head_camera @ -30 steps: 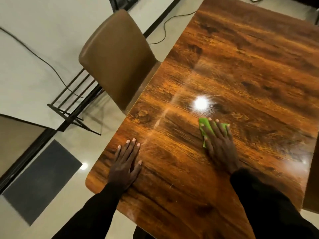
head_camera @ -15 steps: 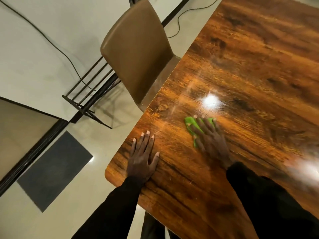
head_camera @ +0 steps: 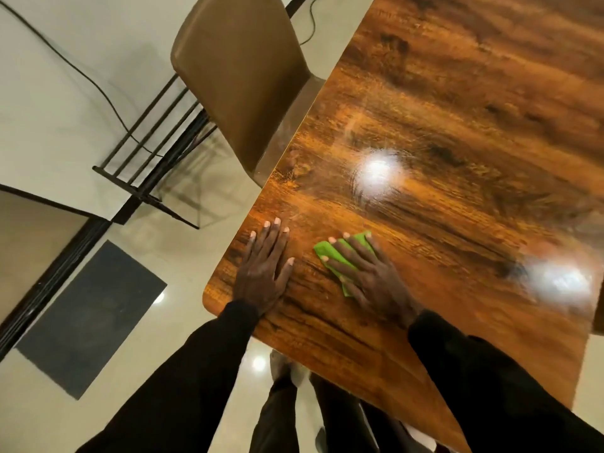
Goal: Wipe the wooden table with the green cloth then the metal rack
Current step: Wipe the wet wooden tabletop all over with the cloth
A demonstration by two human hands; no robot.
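– Wiping this patch well: what is called for?
– Even pressure should be applied through the right hand (head_camera: 369, 276), with overlapping strokes carried out to the wooden table's (head_camera: 457, 125) edge.
– Where is the green cloth (head_camera: 330, 253) found?
– Near the table's corner, pinned under straight, spread fingers; nothing is gripped. The left hand (head_camera: 264, 269) is laid flat on the table just beside it.

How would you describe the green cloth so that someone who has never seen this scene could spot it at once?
Find the wooden table filling the right of the view, then its near left corner. There the right hand presses flat on the green cloth, beside the bare left hand. It is the only bright green thing on the brown wood.
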